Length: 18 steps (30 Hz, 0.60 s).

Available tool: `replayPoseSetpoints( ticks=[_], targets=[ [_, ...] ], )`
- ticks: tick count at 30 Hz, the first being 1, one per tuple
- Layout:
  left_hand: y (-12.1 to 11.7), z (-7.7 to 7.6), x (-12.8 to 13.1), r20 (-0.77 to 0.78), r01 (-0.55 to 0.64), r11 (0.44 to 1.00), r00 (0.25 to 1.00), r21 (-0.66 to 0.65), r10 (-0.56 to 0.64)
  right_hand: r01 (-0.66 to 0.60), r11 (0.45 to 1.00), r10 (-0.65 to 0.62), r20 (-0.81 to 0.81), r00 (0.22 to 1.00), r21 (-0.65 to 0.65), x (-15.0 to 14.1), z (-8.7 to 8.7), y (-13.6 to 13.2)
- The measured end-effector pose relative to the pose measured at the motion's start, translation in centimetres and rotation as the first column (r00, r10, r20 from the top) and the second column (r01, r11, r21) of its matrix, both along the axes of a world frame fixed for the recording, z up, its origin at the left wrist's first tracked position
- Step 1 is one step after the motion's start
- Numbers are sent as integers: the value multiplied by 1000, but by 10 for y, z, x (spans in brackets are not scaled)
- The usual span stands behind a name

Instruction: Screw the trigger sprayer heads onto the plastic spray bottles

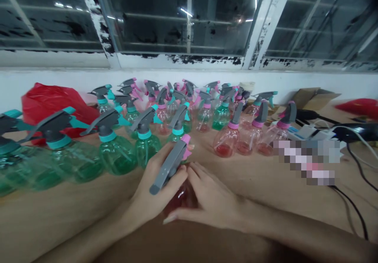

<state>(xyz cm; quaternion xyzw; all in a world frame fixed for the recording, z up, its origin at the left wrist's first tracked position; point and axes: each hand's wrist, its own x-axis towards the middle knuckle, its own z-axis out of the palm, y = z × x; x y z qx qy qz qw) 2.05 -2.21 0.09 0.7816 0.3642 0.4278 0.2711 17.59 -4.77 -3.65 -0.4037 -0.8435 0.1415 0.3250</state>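
Observation:
Close to my body I have a spray bottle (181, 194) with pink-red liquid and a grey and pink trigger head (169, 168). My left hand (158, 184) is wrapped round its neck, just under the trigger head. My right hand (211, 198) grips the body from the other side, thumb low and fingers up by the neck. The collar is hidden behind my fingers. Just beyond my left hand stands a row of green spray bottles (118, 154) with teal collars. To the right of the held bottle, further off, stand red spray bottles (223, 141) with pink collars.
More spray bottles (203, 115) crowd the back of the table (189, 231). A red plastic bag (56, 101) lies at the back left. On the right are a cardboard box (313, 97), a power strip (307, 131), cables and a blurred-out item (307, 160). A window (183, 19) rises behind.

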Motion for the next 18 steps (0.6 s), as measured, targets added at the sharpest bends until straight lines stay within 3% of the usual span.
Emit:
replayPoseSetpoints(
  ticks=[3,6,10,14,18],
  targets=[
    [8,2,-9,-36,-44,999,998,30,45,-67,995,69,20,997,-72,22,-6,4],
    [14,6,-14,-60,-60,998,996,-12,59,36,990,-25,81,996,-133,55,-19,11],
    [19,8,-21,-85,-15,997,996,-82,8,161,986,-157,94,983,-36,85,-43,25],
    [25,4,-34,-105,-39,993,994,-114,27,115,993,-114,124,986,-1,81,-60,34],
    [30,-3,-44,-135,-107,977,987,-186,82,79,997,-78,147,986,-6,65,-66,38]
  ],
)
